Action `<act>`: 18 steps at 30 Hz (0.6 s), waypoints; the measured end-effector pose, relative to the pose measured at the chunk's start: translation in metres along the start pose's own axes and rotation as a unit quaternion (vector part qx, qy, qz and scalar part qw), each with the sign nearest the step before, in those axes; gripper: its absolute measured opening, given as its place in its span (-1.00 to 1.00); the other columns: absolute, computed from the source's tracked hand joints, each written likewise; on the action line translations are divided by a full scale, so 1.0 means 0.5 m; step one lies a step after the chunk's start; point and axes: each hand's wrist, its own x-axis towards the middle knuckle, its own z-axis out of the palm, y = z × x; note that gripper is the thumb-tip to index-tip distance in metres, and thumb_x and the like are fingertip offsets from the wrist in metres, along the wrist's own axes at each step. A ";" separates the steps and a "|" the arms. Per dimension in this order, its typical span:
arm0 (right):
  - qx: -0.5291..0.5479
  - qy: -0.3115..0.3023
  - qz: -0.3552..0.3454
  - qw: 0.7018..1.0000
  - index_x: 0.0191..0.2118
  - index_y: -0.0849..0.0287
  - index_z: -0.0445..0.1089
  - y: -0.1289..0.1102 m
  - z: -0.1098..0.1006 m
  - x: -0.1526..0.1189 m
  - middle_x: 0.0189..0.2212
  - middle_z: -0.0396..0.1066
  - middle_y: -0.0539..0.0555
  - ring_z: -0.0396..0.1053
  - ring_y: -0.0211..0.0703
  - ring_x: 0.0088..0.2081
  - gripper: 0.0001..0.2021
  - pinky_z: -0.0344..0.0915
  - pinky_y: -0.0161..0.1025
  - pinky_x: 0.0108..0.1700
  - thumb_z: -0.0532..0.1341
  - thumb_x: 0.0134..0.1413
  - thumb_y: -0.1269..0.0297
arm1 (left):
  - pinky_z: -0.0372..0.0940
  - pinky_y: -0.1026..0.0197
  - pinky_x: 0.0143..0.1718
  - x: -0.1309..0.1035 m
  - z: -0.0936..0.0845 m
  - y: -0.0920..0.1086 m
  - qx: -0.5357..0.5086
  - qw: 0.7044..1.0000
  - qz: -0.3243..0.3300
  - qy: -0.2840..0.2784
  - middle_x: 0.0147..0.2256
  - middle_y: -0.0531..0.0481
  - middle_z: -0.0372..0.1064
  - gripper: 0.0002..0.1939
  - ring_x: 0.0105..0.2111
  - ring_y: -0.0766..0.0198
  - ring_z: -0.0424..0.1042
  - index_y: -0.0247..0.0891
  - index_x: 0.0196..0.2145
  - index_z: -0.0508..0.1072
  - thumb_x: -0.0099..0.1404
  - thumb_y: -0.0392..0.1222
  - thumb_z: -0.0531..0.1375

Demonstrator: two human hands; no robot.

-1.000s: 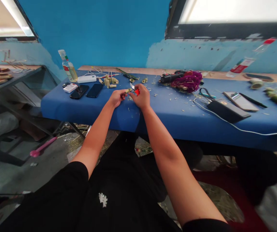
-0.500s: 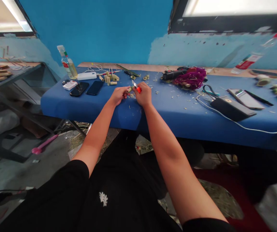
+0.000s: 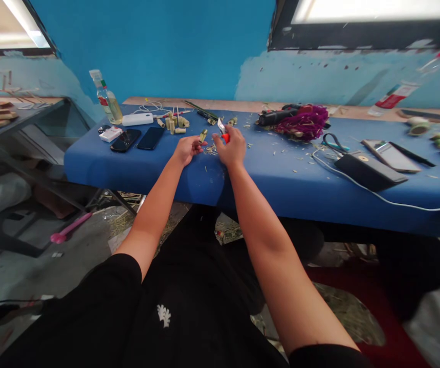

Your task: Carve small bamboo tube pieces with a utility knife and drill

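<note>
My left hand (image 3: 188, 150) holds a small green bamboo piece (image 3: 203, 135) between its fingertips, tilted up above the blue table cover. To its right, my right hand (image 3: 233, 146) is closed on an orange-handled cutter (image 3: 225, 137), whose blade points up and away from me. The blade and the bamboo are apart. Pale shavings (image 3: 211, 150) lie on the cover between my hands. Just beyond, another short bamboo piece (image 3: 232, 121) and some thin green sticks (image 3: 200, 111) rest on the table. Several cut bamboo pieces (image 3: 172, 125) stand or lie to the left.
On the blue-covered table (image 3: 281, 189), two phones (image 3: 151, 138), a white power bank (image 3: 137, 119) and bottles (image 3: 108, 102) are at left. A purple fibre bundle (image 3: 304, 122), a dark case (image 3: 369, 170), a white cable and a tilted bottle (image 3: 394, 97) are at right.
My right hand has moved slightly right and away with the cutter, its blade now off the bamboo. In my left hand the bamboo piece has tilted more upright.
</note>
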 end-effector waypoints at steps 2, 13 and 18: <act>-0.041 -0.046 0.008 0.998 0.30 0.14 0.51 -0.014 -0.006 -0.009 0.10 0.61 0.34 0.52 0.23 0.15 -0.43 0.35 -0.03 0.07 -0.04 0.60 -0.10 | 0.37 0.31 -0.35 0.001 -0.002 0.000 -0.009 1.000 -0.003 -0.006 -0.47 -0.11 0.57 -0.70 -0.55 0.39 0.38 -0.31 -0.44 0.50 0.50 -0.41 0.21; -0.121 -0.100 0.014 0.987 0.00 0.14 0.66 -0.035 -0.001 -0.021 -0.04 0.66 0.37 0.56 0.25 -0.03 -0.33 0.32 -0.03 -0.06 -0.03 0.53 -0.28 | 0.35 0.32 -0.39 0.007 -0.011 -0.002 -0.044 0.999 -0.005 -0.026 -0.53 0.00 0.47 -0.75 -0.55 0.38 0.35 -0.29 -0.40 0.53 0.45 -0.42 0.21; -0.115 -0.101 0.019 0.988 -0.01 0.13 0.68 -0.034 0.001 -0.020 -0.06 0.67 0.37 0.55 0.24 -0.04 -0.34 0.34 -0.02 -0.05 0.03 0.49 -0.30 | 0.35 0.29 -0.36 0.008 -0.010 -0.002 -0.046 0.999 0.001 -0.023 -0.53 0.00 0.46 -0.73 -0.54 0.36 0.34 -0.30 -0.42 0.52 0.46 -0.42 0.18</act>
